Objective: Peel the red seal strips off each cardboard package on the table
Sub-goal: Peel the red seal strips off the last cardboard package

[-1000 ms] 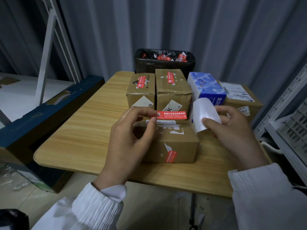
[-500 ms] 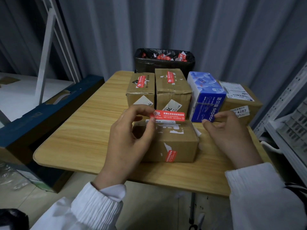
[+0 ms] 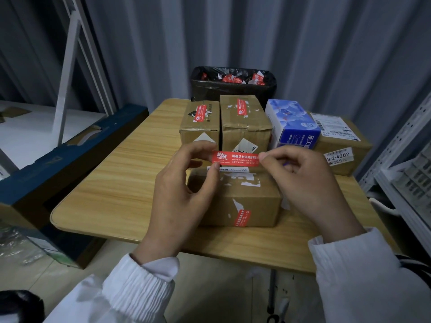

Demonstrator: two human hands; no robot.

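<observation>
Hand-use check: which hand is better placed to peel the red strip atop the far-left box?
Left, likely: the far-left box and its red strip lie straight beyond the left hand; the right hand would reach across. Both pinch the peeled strip.

The seal strip is red with white print. The cardboard package is brown with white torn patches. The bench shows pale wood grain. The box is blue and white, the bin black.

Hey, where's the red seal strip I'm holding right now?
The red seal strip is at centre of the head view, pinched at its ends by the left hand and right hand, above the far edge of the nearest cardboard package.
</observation>
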